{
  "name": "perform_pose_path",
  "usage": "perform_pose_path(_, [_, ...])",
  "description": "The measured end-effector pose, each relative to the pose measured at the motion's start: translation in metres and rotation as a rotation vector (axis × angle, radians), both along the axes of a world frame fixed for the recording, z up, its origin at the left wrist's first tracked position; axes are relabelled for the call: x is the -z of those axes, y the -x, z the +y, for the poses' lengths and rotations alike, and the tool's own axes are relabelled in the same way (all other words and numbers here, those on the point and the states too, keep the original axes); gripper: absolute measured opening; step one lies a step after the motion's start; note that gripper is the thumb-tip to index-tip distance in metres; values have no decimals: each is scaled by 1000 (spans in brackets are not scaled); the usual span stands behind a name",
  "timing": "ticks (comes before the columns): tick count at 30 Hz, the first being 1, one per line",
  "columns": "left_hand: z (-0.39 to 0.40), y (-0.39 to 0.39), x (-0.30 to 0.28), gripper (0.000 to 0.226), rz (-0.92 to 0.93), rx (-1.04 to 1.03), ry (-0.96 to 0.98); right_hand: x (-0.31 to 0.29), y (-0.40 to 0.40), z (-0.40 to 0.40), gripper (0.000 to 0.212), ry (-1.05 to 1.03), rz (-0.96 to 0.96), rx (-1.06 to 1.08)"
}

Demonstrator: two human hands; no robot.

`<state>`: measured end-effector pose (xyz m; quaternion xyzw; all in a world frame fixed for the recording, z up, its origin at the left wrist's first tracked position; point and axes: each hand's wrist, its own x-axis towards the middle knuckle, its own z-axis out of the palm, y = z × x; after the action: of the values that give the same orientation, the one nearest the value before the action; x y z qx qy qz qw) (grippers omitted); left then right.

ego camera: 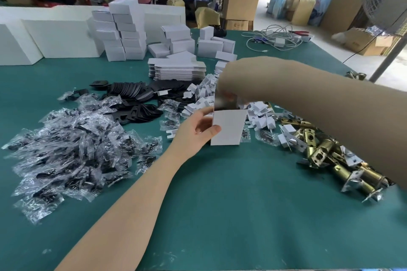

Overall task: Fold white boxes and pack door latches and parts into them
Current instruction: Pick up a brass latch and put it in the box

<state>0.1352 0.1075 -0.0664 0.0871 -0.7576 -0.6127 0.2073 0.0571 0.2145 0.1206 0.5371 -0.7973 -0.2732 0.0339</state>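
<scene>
Left hand (193, 132) curled round a white box (229, 126), thumb across its near face, fingers behind: grip clamped on the box. Box held upright above the green desk (220, 204), long axis near vertical, open top tipped slightly away, mouth pointing up and back. Right hand (231, 86) over the box mouth, blurred; fingers bent down toward the opening, something dark at the mouth, but whether pinching it, cannot tell.

Wide bare stretch of desk in front of and below the box, running to the near edge. To the left, a heap of clear bags (72, 152) with dark parts. Behind the box, black plates (136, 97) and a stack of flat box blanks (176, 69). Just right, small white card inserts (262, 116), then brass latches (326, 152) partly under the right forearm. Folded boxes (125, 33) stacked well back near the far edge. Cables (273, 39) at the far right corner.
</scene>
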Motion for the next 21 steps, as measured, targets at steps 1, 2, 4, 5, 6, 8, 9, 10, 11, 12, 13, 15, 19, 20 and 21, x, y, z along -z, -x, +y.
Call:
perform_pose_path(1, [-1, 0, 0, 44, 2, 2, 10, 2, 0, -1, 30, 3, -3, -8])
perform_pose_path(2, [-1, 0, 1, 45, 4, 1, 10, 4, -1, -2, 31, -1, -15, -14])
perform_pose_path(4, [-2, 0, 1, 48, 4, -3, 6, 6, -3, -3, 33, -11, -47, 0])
perform_pose_path(5, [-2, 0, 1, 49, 1, -2, 7, 7, -3, -3, 34, -11, -57, -3])
perform_pose_path(6, [-2, 0, 1, 49, -1, -2, 11, 9, -3, -2, 34, -10, -54, -17])
perform_pose_path(8, [-2, 1, 1, 49, -1, -4, 9, 11, 1, 2, 35, -3, -55, -39])
perform_pose_path(9, [-2, 2, 2, 49, -2, -7, 2, 12, 4, 4, 37, 23, -83, -40])
perform_pose_path(10, [-2, 2, 2, 49, -5, -9, -4, 13, 7, 8, 38, 60, -125, -34])
perform_pose_path(11, [-2, 2, 2, 49, -8, -12, -11, 14, 9, 11, 39, 91, -162, -26])
perform_pose_path(12, [-2, 3, 2, 49, -11, -15, -16, 15, 10, 14, 38, 114, -185, -17])
perform_pose_path(13, [-2, 3, 2, 49, -15, -17, -19, 17, 12, 17, 37, 142, -198, -15])
perform_pose_path(15, [-2, 3, 3, 50, -23, -22, -20, 24, 17, 24, 32, 236, -187, -16])
perform_pose_path(19, [-1, 3, 3, 50, -28, -32, -25, 56, 26, 42, 21, 848, -309, 21])
perform_pose_path(20, [0, 2, 2, 48, -23, -34, -25, 69, 25, 46, 21, 1067, -412, 53])
perform_pose_path(21, [1, 2, 1, 47, -15, -37, -20, 83, 24, 49, 21, 1259, -524, 112])
